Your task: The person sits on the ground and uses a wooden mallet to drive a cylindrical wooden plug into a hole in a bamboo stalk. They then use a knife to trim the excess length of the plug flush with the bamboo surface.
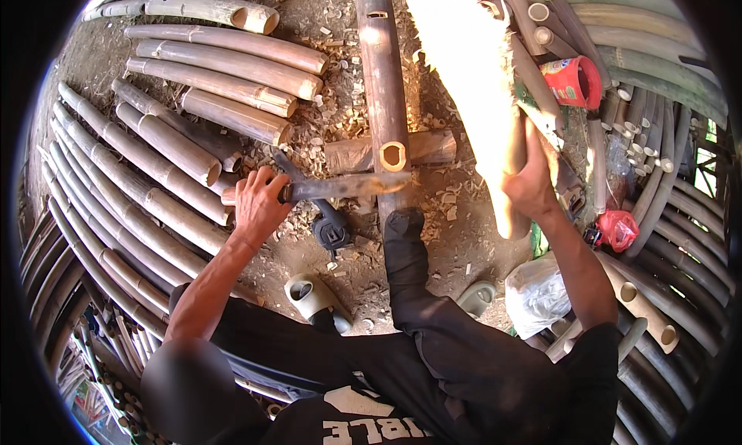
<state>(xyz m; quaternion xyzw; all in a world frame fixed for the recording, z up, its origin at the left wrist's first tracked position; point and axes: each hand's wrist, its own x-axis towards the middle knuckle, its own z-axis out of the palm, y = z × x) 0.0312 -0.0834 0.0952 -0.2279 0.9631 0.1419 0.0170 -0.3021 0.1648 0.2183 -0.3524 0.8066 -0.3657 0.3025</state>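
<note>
My left hand [261, 200] is closed round the wooden handle of a broad knife [348, 186]. Its blade points right and reaches across a dark bamboo pole [379, 81], just below a cut hole ringed with pale wood. The pole rests on a short wooden block [433, 147], and my dark-covered foot [404, 222] presses on its near end. On the right, my right hand [532, 184] grips the side of a thick pale piece of wood [464, 66], near its narrower lower end. Sunlight washes out most of that piece, so its exact shape is unclear.
Several bamboo lengths [166, 201] lie in rows at left. More bamboo poles [641, 27] are stacked at right, by a red tub [572, 81] and a clear plastic bag [537, 294]. A black tool [331, 227] lies among wood chips, near a sandal [315, 296].
</note>
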